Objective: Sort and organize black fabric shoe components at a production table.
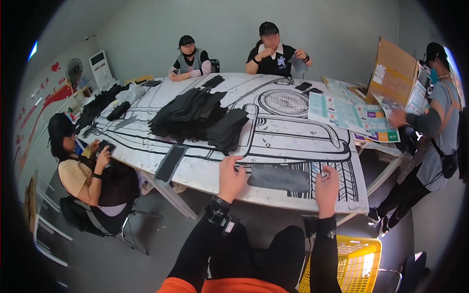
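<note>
Head — fabric near table edge

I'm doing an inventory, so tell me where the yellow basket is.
The yellow basket is at the lower right of the head view, below the near edge of the table, partly hidden by the person's right forearm.

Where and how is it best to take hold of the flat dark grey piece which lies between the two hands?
Probably by its two short ends: the left hand coming from the left, the right hand from the right. The dark grey piece lies flat on the table, its long sides running roughly left to right, and each open hand is beside one end.
</note>
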The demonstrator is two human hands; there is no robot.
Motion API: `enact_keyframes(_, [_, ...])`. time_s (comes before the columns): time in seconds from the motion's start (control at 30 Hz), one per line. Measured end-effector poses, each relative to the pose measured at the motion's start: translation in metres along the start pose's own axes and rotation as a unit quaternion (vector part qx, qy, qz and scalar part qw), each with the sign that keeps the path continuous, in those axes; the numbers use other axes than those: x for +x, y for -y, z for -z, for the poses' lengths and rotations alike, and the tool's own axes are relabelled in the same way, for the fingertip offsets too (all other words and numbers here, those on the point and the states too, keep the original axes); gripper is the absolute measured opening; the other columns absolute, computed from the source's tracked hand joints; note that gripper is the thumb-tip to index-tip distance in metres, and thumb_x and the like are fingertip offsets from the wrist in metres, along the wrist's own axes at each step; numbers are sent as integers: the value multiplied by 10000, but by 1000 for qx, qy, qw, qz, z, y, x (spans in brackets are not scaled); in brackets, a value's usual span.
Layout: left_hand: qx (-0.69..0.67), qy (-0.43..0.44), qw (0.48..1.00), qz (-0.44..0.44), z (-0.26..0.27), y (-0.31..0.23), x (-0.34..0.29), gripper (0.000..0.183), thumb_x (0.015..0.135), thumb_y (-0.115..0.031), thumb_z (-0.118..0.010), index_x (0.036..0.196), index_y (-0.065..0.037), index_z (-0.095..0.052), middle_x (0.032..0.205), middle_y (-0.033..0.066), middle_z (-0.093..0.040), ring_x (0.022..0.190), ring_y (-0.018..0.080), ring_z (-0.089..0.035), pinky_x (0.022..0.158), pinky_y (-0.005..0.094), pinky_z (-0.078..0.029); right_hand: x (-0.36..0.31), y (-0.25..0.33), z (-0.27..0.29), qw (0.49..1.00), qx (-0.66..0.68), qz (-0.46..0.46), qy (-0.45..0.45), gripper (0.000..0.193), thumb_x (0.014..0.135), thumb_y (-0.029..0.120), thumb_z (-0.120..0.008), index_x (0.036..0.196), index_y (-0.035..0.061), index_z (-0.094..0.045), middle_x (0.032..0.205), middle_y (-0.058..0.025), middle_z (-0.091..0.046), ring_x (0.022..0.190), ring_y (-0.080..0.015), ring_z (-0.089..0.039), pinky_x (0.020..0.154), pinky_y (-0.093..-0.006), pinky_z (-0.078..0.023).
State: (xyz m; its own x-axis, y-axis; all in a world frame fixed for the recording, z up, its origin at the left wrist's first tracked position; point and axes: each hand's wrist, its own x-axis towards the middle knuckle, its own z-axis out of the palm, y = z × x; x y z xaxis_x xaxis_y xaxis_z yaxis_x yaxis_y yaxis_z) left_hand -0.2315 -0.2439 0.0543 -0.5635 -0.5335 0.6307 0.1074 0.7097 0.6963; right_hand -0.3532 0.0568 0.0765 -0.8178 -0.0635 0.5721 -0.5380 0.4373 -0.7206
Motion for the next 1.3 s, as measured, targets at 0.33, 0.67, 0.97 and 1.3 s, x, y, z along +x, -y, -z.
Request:
enact_keyframes(0.33, [277, -24, 955, -101, 76, 26, 124, 308, 842, -196, -762, 1090, -17, -720, 1054, 147, -713, 1015, 360, -601, 891, 447, -496, -7, -37, -8, 974, 196, -105, 51, 131, 909, -1, -632, 1039, -10, -653, 815, -11, -635, 691, -51, -535, 636, -207, -438])
enact_keyframes(0.67, [298, 41, 951, -70, 87, 51, 158, 216, 877, -211, -729, 1024, -53, -748, 906, 163, -716, 862, 382, -694, 754, 458, -552, -9, -34, -7, 971, 202, -97, 83, 80, 927, 17, -624, 986, -13, -668, 801, -41, -683, 718, -83, -625, 663, -227, -487])
enact_keyframes(0.97, [-55, -26, 990, -130, 78, -116, 66, 166, 925, 12, -586, 1044, -37, -689, 847, 83, -579, 744, 222, -566, 659, 325, -449, -14, -4, 18, 964, 260, 8, 47, 272, 995, 110, -571, 1247, 10, -560, 1196, -84, -616, 1048, -147, -591, 912, -303, -488])
enact_keyframes(1.3, [-231, 121, 965, 39, 19, -110, -8, 233, 985, -57, -623, 1214, -27, -655, 1009, 68, -596, 666, 101, -615, 513, 218, -486, -20, 46, 13, 890, 356, -176, 225, 251, 1018, 112, -576, 1241, -1, -552, 939, -103, -688, 680, -142, -644, 547, -237, -477])
